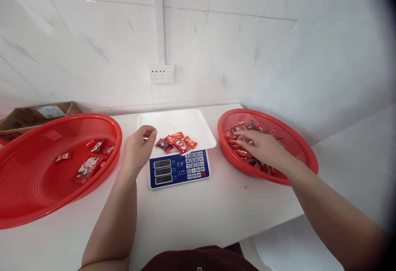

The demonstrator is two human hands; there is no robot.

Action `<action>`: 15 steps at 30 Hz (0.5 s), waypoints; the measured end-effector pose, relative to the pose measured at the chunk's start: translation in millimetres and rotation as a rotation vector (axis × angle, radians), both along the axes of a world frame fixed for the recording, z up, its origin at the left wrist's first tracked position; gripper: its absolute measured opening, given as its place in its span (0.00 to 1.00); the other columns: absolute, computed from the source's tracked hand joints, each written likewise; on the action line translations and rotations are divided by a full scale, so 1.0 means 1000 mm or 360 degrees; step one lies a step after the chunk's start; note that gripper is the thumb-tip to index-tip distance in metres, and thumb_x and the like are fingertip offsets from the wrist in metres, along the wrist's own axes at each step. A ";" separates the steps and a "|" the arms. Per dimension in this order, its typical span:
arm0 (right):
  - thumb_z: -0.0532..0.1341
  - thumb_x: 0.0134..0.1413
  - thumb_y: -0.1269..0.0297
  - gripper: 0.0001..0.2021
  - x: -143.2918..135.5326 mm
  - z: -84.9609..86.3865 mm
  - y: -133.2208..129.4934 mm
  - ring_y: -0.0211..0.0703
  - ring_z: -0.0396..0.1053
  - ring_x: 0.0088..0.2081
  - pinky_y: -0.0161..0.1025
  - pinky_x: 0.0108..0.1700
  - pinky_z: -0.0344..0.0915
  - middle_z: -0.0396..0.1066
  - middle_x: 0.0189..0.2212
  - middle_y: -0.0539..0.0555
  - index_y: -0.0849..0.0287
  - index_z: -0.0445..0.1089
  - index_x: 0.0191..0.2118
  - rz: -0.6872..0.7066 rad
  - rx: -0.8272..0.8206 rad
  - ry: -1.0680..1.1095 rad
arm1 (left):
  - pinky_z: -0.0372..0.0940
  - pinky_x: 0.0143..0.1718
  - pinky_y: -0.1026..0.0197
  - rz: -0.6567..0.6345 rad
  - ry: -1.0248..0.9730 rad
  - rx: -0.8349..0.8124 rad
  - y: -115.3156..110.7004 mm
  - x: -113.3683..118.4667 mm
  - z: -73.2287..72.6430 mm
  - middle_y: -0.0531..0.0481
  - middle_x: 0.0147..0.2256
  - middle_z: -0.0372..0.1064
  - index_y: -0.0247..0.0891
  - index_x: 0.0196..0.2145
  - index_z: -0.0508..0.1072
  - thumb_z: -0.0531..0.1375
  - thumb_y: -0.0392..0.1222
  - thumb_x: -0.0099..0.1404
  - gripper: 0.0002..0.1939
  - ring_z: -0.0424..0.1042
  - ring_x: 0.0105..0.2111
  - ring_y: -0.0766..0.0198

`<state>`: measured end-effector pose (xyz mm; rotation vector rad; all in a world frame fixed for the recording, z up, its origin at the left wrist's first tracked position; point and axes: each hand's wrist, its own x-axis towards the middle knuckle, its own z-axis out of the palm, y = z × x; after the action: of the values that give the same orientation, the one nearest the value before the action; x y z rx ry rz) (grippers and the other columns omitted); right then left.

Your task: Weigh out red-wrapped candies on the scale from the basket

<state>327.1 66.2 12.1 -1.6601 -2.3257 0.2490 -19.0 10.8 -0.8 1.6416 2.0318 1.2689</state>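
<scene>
Several red-wrapped packets [179,142] lie together at the front of the white tray [173,118] of a scale with a blue keypad panel [179,169]. My left hand [140,145] hovers at the tray's left edge, fingers curled and apart, holding nothing visible. On the right, my right hand [258,145] reaches over a red basket [230,155] full of similar packets [243,152]. Its fingers are spread just above or against the packets, with none visibly gripped.
A larger red basket [31,205] at the left holds a few packets [88,168]. Behind it stands an open cardboard box [27,118]. The tiled wall with a socket [162,74] rises behind the white table [185,217].
</scene>
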 end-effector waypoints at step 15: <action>0.56 0.57 0.63 0.10 0.064 -0.021 0.029 0.47 0.72 0.39 0.34 0.33 0.61 0.75 0.40 0.53 0.54 0.71 0.43 -0.0097 -0.0560 -0.0578 | 0.66 0.36 0.59 0.0233 0.0008 0.0078 -0.001 0.004 0.004 0.54 0.33 0.75 0.46 0.37 0.73 0.55 0.56 0.55 0.17 0.75 0.36 0.60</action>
<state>391.3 95.7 -8.9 -2.0910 -2.6020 0.3919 -15.1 9.8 2.8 1.5425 2.1754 1.3734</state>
